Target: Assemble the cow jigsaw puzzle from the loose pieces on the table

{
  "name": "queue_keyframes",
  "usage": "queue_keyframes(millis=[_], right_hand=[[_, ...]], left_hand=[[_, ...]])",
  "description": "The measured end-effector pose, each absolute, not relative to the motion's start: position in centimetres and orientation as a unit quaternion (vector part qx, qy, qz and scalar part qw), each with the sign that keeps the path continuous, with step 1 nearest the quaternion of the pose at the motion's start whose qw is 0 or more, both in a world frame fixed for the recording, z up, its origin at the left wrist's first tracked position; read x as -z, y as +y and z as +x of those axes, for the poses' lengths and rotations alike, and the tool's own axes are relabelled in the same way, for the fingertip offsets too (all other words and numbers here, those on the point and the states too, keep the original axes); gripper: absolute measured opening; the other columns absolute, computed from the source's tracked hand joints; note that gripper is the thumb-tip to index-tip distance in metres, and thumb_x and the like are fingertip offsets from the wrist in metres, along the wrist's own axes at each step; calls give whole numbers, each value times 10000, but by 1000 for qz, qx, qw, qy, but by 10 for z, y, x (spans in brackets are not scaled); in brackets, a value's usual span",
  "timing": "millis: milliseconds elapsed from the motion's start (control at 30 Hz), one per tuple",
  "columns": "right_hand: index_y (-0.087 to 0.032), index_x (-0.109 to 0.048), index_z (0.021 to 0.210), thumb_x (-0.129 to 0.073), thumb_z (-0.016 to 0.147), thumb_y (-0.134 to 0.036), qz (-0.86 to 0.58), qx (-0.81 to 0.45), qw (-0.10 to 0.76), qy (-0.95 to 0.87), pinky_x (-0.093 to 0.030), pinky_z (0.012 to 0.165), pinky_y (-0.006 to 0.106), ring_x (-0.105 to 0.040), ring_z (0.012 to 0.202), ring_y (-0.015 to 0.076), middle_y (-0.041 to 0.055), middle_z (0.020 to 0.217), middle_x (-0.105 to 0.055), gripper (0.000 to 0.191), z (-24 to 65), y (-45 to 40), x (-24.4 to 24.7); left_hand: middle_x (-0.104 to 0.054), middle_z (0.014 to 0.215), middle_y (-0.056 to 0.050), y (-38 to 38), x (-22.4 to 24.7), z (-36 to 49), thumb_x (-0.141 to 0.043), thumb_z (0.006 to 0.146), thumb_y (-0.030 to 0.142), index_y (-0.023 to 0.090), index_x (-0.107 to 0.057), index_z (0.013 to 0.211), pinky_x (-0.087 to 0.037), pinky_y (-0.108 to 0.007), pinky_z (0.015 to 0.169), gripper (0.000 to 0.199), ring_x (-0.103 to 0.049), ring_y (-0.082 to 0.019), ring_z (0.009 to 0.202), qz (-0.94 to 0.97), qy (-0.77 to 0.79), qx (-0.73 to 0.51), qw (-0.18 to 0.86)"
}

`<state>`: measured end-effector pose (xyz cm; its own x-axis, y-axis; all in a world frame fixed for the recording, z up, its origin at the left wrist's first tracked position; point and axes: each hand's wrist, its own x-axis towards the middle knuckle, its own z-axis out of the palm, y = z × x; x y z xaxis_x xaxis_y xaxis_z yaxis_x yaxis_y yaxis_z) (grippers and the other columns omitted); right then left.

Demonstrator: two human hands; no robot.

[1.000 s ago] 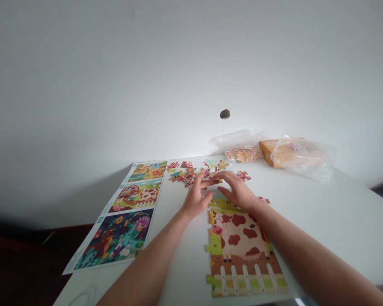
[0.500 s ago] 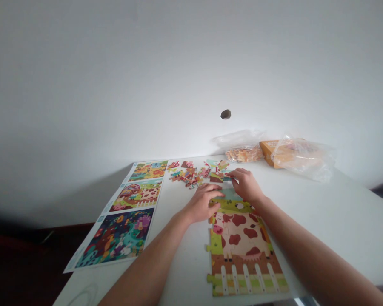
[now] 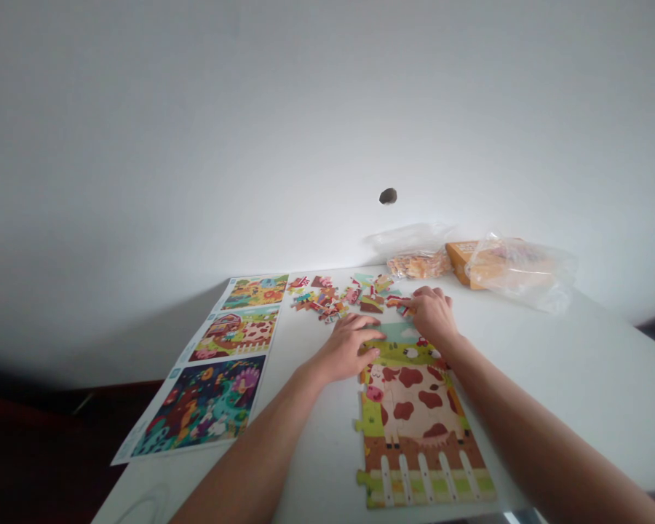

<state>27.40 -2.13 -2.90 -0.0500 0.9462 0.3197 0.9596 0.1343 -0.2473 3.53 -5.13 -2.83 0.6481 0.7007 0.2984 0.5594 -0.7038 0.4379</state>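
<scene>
A partly joined cow puzzle lies on the white table, with a brown ground strip and white fence at its near end. My left hand rests at the puzzle's upper left edge, fingers apart, nothing seen in it. Beyond the puzzle's top right, my right hand has its index finger on a small red and white piece at the edge of the loose pieces; its other fingers are curled. Several loose puzzle pieces lie in a heap past my left hand.
On the left lies a sheet with three printed pictures. At the back are a clear bag of pieces and an orange box partly covered by clear plastic. A white wall with a hole stands behind.
My right hand has moved slightly right and uncovered more of the puzzle's top and the red piece near its fingertips. My left hand has hardly moved.
</scene>
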Motion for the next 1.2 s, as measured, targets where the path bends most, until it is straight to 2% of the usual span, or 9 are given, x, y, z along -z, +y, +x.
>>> queue_keyframes(millis=[267,467,533,633,733,833,967,1200], right_hand=[[-290,-782,1009,-573,789,-128,-683,69,202,-698,-420,814,467,-538,913,306,150,972,-637,344,271,-23,33],[-240,-793,878,-574,793,-181,-713,77,218,-662,-408,850,503,-554,907,310,170,905,-608,242,272,-23,35],[-229,-789,908,-572,788,-170,-720,69,217,-655,-409,857,519,-551,931,327,179,942,-604,255,271,-23,33],[-221,-758,1051,-552,799,-136,-689,50,229,-686,-436,878,505,-545,993,334,173,1068,-606,336,267,-23,28],[-225,-663,1245,-546,856,-164,-576,31,259,-775,-440,972,470,-492,1160,322,136,1294,-556,410,260,-24,26],[-249,-545,1378,-549,928,-269,-453,-10,246,-857,-373,1080,501,-382,1328,312,100,1451,-467,451,254,-25,30],[-245,-539,1381,-519,965,-282,-397,-71,233,-885,-346,1115,497,-431,1326,273,108,1415,-517,419,251,-25,37],[-213,-647,1253,-578,916,-232,-399,-110,255,-874,-437,1046,397,-557,1201,243,113,1283,-600,345,254,-23,33]], left_hand=[[-604,1277,-47,-53,26,36,-658,850,244,281,-703,1111,-376,-480,1065,268,-507,-270,1179,894,358,-225,151],[-608,1272,-45,-53,27,37,-662,848,246,285,-708,1098,-382,-474,1046,257,-509,-269,1170,892,360,-227,152],[-607,1274,-40,-53,27,37,-664,848,248,286,-708,1097,-379,-474,1046,256,-508,-269,1172,891,362,-225,153],[-609,1271,-36,-53,27,37,-666,847,248,292,-707,1099,-376,-469,1050,258,-509,-267,1176,892,362,-227,150],[-614,1258,-37,-53,27,37,-666,847,247,292,-709,1096,-379,-458,1054,257,-513,-260,1171,892,357,-234,146],[-619,1237,-45,-53,28,36,-667,841,247,288,-710,1097,-385,-457,1054,263,-518,-262,1164,892,356,-241,141],[-623,1220,-52,-53,28,36,-674,829,242,281,-711,1095,-394,-459,1049,271,-529,-266,1150,891,356,-246,140],[-632,1193,-55,-50,33,37,-683,833,275,261,-713,1076,-415,-438,1037,245,-550,-261,1135,879,376,-262,134]])
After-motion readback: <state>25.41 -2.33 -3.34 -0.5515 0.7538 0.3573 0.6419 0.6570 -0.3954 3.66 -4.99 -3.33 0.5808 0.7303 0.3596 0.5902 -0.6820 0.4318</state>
